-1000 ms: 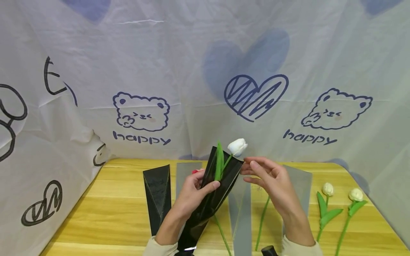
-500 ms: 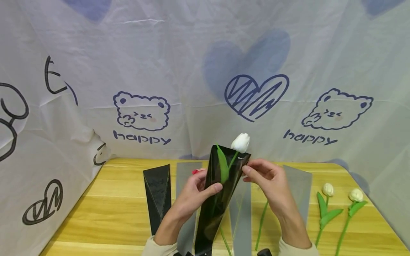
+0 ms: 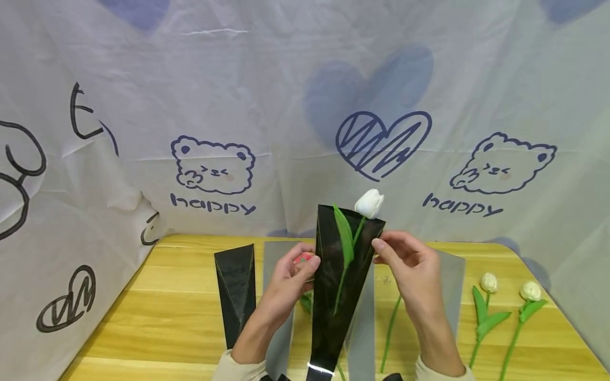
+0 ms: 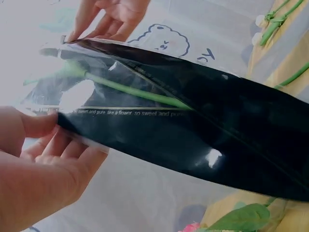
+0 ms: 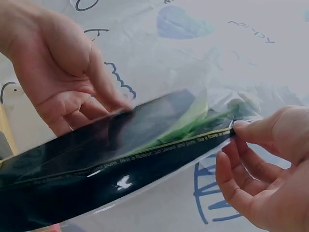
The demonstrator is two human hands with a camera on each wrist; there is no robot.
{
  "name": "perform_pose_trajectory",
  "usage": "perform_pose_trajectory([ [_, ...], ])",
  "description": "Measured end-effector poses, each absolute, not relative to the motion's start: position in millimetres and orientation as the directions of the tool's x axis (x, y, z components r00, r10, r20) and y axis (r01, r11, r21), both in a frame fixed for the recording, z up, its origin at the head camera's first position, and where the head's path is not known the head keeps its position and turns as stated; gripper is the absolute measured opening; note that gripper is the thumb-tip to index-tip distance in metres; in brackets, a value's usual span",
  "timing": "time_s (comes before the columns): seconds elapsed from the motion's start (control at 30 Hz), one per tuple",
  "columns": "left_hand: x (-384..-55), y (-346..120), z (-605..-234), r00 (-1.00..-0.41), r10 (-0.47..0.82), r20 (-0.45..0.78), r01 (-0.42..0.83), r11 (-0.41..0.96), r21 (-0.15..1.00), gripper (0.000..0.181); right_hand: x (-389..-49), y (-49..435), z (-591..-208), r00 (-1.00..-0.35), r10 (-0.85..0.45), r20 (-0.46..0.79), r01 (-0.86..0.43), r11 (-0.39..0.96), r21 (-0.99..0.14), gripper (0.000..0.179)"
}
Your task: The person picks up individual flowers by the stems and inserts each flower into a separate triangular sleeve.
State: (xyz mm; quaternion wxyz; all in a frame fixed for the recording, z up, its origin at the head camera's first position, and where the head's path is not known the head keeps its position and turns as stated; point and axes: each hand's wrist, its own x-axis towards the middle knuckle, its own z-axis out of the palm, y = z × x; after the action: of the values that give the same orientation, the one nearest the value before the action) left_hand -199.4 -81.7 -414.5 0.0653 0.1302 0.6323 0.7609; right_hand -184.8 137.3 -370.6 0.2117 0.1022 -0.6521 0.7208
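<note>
A black flower sleeve point(image 3: 329, 307), tapering downward, is held upright above the table in the head view. Inside it stands a white tulip point(image 3: 369, 204), its bloom above the top edge and its green leaf and stem showing through the film. My left hand point(image 3: 284, 286) pinches the sleeve's left edge. On the upper right edge, my right hand point(image 3: 415, 275) pinches the film between thumb and fingers. The right wrist view shows gold lettering along the sleeve point(image 5: 120, 179) and the right hand point(image 5: 270, 164) at its mouth.
Another black sleeve point(image 3: 235, 296) lies left on the wooden table point(image 3: 157, 317). Grey sleeves point(image 3: 278, 344) lie under and beside the hands. A red flower point(image 3: 305, 257) shows behind the left hand. Two white tulips point(image 3: 488, 283) lie at right, near a green stem point(image 3: 391, 333).
The sleeve and tulip have risen and turned more upright, shifting right. The right hand first came to the sleeve's edge and pinched it; the left hand's thumb slid from the front to the left edge.
</note>
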Motion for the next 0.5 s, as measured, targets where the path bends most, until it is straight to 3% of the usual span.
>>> perform_pose_trajectory([
  [0.1,-198,-78,-413,-0.97,0.197,0.141,0.105,-0.186,0.977,0.014,-181,135,-368,-0.863,0.164,0.478,-0.486,-0.017,-0.874,0.01],
  [0.33,-193,-76,-407,-0.972,0.12,0.202,0.178,-0.183,0.967,0.013,-172,124,-362,-0.807,0.036,0.589,-0.586,0.062,-0.808,0.013],
  [0.5,-192,-76,-406,-0.972,0.103,0.209,0.183,-0.22,0.958,0.015,-168,126,-360,-0.798,0.092,0.596,-0.597,0.022,-0.802,0.014],
])
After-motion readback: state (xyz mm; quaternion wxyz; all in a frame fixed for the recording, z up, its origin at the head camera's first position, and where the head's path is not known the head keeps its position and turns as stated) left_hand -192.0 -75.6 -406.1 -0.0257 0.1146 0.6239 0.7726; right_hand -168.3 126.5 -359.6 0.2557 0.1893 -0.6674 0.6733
